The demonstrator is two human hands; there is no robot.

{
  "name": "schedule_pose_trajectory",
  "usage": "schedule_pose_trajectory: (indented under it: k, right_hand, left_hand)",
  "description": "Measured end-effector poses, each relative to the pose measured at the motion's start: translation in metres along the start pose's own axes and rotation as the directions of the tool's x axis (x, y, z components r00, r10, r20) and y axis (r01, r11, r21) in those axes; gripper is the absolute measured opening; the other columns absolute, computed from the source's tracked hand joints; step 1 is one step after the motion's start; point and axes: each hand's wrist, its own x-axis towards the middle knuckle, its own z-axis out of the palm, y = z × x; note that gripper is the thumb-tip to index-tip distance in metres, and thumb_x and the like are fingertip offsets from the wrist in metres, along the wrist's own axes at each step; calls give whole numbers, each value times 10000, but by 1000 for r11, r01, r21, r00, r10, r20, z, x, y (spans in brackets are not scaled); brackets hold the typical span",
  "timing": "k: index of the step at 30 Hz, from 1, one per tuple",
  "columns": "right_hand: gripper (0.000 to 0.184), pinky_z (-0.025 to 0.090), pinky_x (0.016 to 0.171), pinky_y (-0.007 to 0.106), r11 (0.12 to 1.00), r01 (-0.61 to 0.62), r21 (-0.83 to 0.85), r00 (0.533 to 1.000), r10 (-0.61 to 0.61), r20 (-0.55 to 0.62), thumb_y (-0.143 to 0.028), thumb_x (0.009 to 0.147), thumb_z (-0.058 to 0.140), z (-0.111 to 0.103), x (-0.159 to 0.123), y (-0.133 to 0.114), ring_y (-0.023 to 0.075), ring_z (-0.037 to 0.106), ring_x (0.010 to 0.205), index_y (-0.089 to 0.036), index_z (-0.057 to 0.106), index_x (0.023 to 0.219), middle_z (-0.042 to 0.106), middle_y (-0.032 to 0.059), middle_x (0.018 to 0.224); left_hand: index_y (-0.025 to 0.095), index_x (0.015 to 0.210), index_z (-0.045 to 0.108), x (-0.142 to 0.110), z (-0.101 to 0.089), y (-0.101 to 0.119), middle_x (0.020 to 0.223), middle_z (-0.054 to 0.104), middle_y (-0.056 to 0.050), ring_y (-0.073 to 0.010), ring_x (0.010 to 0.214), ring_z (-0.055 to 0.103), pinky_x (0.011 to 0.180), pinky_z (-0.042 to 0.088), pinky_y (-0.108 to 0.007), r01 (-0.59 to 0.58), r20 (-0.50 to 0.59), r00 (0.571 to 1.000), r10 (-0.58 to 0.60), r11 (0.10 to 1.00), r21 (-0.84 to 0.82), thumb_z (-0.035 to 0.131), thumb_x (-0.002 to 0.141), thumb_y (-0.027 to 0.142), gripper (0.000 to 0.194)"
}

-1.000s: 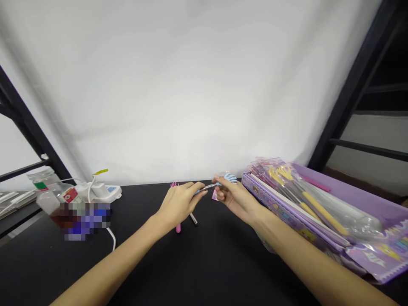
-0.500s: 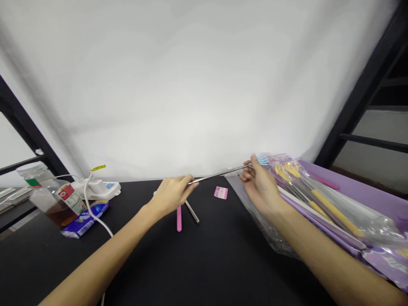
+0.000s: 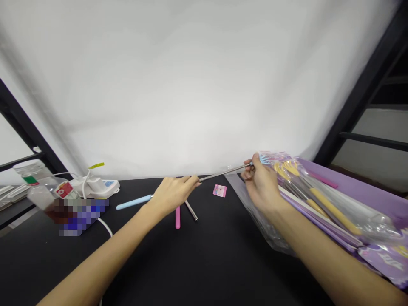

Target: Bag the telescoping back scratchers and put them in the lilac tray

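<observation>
Steel rod (image 3: pixel 223 173) spans the hands, the left hand (image 3: pixel 174 194) and right hand (image 3: pixel 261 182) each pinching it between pressed fingers; a light, even pinch suits something so thin. A pale blue tube (image 3: pixel 134 202) and pink tube (image 3: pixel 177 217) lie on the black table (image 3: pixel 223 263), while a purple tray (image 3: pixel 350 178) crowds the right hand.

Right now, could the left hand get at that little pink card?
Probably yes: the card lies beside the left hand with nothing standing between them, though that hand is gripping a steel rod and may need to release it first.
</observation>
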Motion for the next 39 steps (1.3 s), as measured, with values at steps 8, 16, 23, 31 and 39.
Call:
schedule_pose_trajectory:
  k: [8, 16, 23, 31, 39]
  right_hand:
    - [352, 308, 364, 164, 992, 120, 47, 982, -111, -153, -373, 951, 586, -8, 18, -16, 29, 333, 402, -175, 497, 674, 496, -61, 614]
    - [385, 274, 353, 172, 987, 159, 24, 955, -148, -258, -259, 990, 516, -7, 24, -30, 41, 313, 424, -166, 498, 616, 515, -36, 613]
    - [385, 320, 393, 177, 996, 69, 52, 989, -61, -133, -386, 962, 557, 0, 3, 5, 50, 367, 446, -184, 486, 642, 503, -43, 627]
    - [436, 371, 424, 175, 991, 91, 101, 976, -69, -208, -379, 1031, 401, 0, 9, -13, 50, 397, 430, -175, 497, 658, 496, -50, 593]
    - [413, 407, 448, 190, 998, -9, 56, 998, 12, -66, -536, 873, 631, 1, -2, 8, 56, 449, 462, -188, 518, 682, 558, -43, 651]
  left_hand:
    - [212, 1023, 574, -9, 1, -23, 897, 738, -24, -190, 735, 697, 599, 381, -272, 94, 38, 995, -91, 993, -71, 373, 1039, 402, 277]
    - [227, 1042, 579, -3, 5, -18, 894, 744, -5, -165, 732, 697, 561, 339, -254, 27, -3, 1000, -28, 997, -73, 371, 1045, 373, 254]
    - [211, 1058, 603, 1, -1, -3, 744, 692, -5, -160, 633, 657, 526, 299, -269, -21, -49, 998, 24, 999, 45, 303, 1059, 372, 340]
    - [180, 971, 601, -9, -3, -18, 736, 715, -35, -185, 647, 683, 547, 340, -276, 28, -74, 997, -18, 989, 145, 350, 1051, 364, 321]
    - [189, 990, 579, -1, -11, -1, 776, 729, -44, -199, 681, 700, 516, 288, -271, 20, -6, 1000, -20, 996, 83, 356, 1042, 423, 327]
